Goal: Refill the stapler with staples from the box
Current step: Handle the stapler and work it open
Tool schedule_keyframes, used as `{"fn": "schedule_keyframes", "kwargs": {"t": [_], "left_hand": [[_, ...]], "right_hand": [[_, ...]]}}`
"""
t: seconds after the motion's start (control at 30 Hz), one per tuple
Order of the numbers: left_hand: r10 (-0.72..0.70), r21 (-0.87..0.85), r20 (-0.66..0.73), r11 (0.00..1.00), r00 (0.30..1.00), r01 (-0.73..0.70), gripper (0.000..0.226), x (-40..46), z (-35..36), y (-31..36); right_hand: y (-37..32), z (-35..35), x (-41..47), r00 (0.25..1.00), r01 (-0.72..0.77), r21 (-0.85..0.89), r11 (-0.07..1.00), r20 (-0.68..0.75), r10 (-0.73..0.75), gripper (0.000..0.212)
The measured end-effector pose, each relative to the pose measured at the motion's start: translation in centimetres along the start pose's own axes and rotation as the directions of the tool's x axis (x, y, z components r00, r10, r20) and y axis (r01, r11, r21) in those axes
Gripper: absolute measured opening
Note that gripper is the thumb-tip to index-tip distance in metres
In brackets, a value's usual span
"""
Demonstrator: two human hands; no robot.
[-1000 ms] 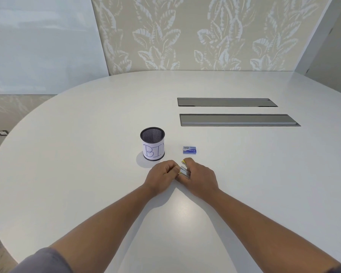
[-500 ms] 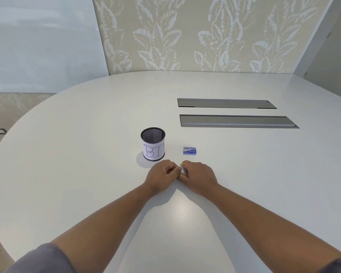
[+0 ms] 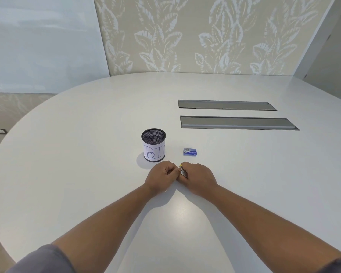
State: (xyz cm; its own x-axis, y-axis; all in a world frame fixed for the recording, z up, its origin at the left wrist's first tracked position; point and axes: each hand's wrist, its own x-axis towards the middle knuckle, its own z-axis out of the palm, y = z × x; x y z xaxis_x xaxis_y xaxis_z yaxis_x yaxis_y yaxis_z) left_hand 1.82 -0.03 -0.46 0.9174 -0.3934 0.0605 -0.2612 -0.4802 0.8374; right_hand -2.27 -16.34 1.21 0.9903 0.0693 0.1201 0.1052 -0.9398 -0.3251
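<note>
A small metal stapler with a yellow tip sits between my two hands on the white table; most of it is hidden by my fingers. My right hand wraps around it from the right. My left hand pinches its near-left end with curled fingers. The blue staple box lies flat on the table just beyond my right hand, apart from both hands. I cannot tell whether the stapler is open.
A black mesh cup with a paper label reading "BIN" stands left of the staple box, just beyond my left hand. Two long grey cable hatches are set into the table farther back on the right.
My hands have closed in on each other around the stapler, so less of its metal body shows now. The box and the cup have not moved.
</note>
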Motion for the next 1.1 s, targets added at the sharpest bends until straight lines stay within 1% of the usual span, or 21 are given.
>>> {"fn": "schedule_keyframes", "kwargs": {"t": [0.2,0.37,0.5,0.6,0.7,0.77,0.83,1.0,1.1], "left_hand": [[-0.01,0.015,0.005,1.0,1.0,0.01,0.036,-0.12,-0.02,0.15],[-0.003,0.016,-0.01,1.0,1.0,0.003,0.035,-0.13,-0.02,0.09],[0.0,0.023,-0.007,1.0,1.0,0.0,0.031,-0.1,-0.02,0.05],[-0.003,0.012,-0.011,1.0,1.0,0.003,0.029,-0.18,0.02,-0.03],[-0.014,-0.006,-0.005,1.0,1.0,0.013,0.028,-0.2,-0.02,0.04],[-0.023,-0.028,0.0,0.999,1.0,0.023,0.028,-0.26,-0.06,0.28],[-0.027,-0.038,-0.007,0.999,1.0,0.026,0.03,-0.33,-0.1,0.41],[-0.019,-0.026,-0.001,0.999,1.0,0.019,0.031,-0.21,-0.05,0.27],[-0.015,-0.034,0.0,0.999,1.0,0.015,0.031,-0.18,-0.01,0.25]], "right_hand": [[0.06,0.15,-0.02,1.0,0.02,0.0,1.0,0.009,-0.02,0.038],[0.21,0.06,0.11,0.999,-0.032,0.082,0.996,-0.014,0.034,0.031],[0.04,0.11,0.09,0.999,-0.034,0.086,0.996,-0.01,0.035,0.033],[0.12,0.09,0.03,0.998,-0.059,0.128,0.99,-0.027,0.063,0.03],[0.13,0.01,0.05,0.996,-0.076,0.148,0.986,-0.033,0.082,0.037],[0.12,0.06,0.06,0.995,-0.088,0.148,0.985,-0.032,0.094,0.04],[0.19,0.2,0.11,0.995,-0.09,0.137,0.986,-0.023,0.094,0.037],[0.37,0.37,0.17,1.0,-0.018,0.064,0.998,0.018,0.017,0.042],[0.32,0.31,0.15,0.999,-0.027,0.069,0.997,0.019,0.025,0.04]]}}
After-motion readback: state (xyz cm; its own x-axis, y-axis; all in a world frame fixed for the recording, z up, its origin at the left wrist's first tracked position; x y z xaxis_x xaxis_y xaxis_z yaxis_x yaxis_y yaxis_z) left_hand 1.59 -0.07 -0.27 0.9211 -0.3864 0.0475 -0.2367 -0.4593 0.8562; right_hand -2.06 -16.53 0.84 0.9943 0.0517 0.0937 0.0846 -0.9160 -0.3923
